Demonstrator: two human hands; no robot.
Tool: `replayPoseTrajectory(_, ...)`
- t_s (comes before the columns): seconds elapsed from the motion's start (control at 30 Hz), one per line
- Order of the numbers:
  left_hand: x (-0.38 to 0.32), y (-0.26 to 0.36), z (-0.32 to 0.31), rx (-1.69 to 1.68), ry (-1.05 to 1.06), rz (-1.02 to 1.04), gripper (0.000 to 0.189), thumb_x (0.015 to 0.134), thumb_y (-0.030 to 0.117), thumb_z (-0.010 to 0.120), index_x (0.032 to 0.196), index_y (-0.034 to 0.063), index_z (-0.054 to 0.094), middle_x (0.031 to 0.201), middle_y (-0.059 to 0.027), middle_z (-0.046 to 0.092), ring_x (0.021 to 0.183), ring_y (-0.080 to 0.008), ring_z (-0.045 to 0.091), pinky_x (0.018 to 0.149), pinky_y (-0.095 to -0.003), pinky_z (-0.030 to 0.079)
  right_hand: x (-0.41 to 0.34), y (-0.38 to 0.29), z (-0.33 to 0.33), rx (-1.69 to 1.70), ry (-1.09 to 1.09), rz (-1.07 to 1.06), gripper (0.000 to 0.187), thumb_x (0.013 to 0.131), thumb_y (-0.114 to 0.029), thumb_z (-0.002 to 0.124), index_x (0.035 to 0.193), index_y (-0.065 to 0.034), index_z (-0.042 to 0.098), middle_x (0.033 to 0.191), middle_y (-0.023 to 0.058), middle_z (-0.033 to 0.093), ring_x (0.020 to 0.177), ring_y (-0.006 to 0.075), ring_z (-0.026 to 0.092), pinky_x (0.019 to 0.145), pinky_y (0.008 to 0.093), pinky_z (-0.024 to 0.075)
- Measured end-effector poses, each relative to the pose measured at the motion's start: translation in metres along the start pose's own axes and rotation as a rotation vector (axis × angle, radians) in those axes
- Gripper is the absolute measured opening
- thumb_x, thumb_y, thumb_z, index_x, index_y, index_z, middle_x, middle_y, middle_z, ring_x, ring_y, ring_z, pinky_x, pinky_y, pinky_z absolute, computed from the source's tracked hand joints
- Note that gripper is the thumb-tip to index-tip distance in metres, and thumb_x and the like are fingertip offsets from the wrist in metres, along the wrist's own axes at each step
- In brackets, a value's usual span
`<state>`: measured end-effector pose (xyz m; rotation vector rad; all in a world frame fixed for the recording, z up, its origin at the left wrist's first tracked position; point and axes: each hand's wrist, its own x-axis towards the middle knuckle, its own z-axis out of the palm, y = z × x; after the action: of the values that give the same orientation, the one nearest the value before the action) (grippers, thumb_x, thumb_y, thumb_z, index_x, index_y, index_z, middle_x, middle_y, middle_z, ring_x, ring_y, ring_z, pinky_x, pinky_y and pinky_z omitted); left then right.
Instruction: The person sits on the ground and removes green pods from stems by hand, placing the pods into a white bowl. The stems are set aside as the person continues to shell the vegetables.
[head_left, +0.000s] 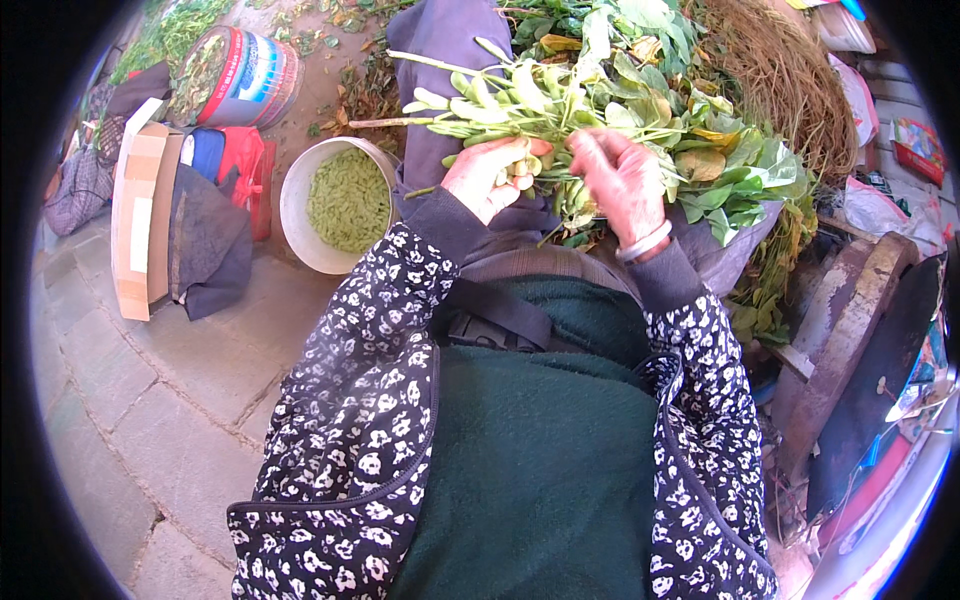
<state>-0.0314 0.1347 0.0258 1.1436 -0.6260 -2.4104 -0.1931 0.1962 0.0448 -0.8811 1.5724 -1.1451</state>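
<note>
Bundled green soybean plants (525, 90), heavy with pods and broad leaves, lie across my lap with their cut stems pointing left. My left hand (487, 176) has its fingers closed around a few loose green pods (517, 171) at the near side of the bundle. My right hand (622, 180), with a pale bracelet at the wrist, is at the pods just right of it. Motion blurs its curled fingertips, and whether they pinch anything is unclear. To the left of my knee, a white bucket (291, 202) is partly filled with picked green pods (349, 201).
A large printed bucket (251, 79) of leafy scraps stands at the far left, near a cardboard box (146, 217) and dark cloth (210, 240). Dry stalks (780, 82) are heaped at the upper right. A worn wooden stool-like object (840, 330) stands on the right.
</note>
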Motion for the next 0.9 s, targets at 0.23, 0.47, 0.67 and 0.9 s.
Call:
replayPoseTrajectory(0.23,0.009,-0.004,-0.021,-0.182,-0.205,-0.021,0.032,0.087,0.006,0.045,0.116,-0.0088,0.049,0.083,-0.0046,0.050,0.058,-0.0035,0.040,0.043,-0.0109,0.031,0.068,0.006,-0.018,-0.377,-0.042,-0.113,0.030,0.077,-0.027,0.066,0.090,0.0001,0.064,0.070,0.0091,0.064,0.060,0.0153,0.059,0.060,0.0289,0.0471)
replayPoseTrajectory(0.47,-0.006,0.011,-0.008,-0.054,-0.315,-0.155,0.038,0.086,0.009,0.047,0.122,-0.0033,0.046,0.088,-0.0061,0.053,0.057,-0.0030,0.040,0.040,-0.0110,0.029,0.040,0.000,-0.015,-0.189,0.065,-0.136,0.018,0.075,-0.017,0.072,0.078,-0.0031,0.061,0.060,-0.0056,0.049,0.053,0.0027,0.039,0.048,0.0194,0.0323)
replayPoseTrajectory(0.67,0.003,-0.011,0.020,0.051,-0.103,-0.080,0.026,0.088,0.014,0.052,0.111,0.0007,0.055,0.080,-0.0005,0.052,0.057,-0.0046,0.042,0.043,-0.0143,0.031,-0.008,-0.010,-0.003,-0.323,0.166,-0.174,0.012,0.078,-0.011,0.069,0.078,-0.0015,0.061,0.062,-0.0070,0.050,0.055,0.0010,0.037,0.048,0.0186,0.0305)
replayPoseTrajectory(0.9,0.005,-0.017,0.033,0.159,0.097,-0.088,0.013,0.088,0.021,0.056,0.085,0.0081,0.057,0.070,0.0026,0.050,0.056,-0.0044,0.042,0.043,-0.0156,0.030,-0.021,0.010,0.003,-0.454,0.335,-0.494,0.011,0.074,-0.005,0.069,0.081,-0.0036,0.060,0.063,0.0044,0.056,0.057,0.0081,0.051,0.055,0.0220,0.0414)
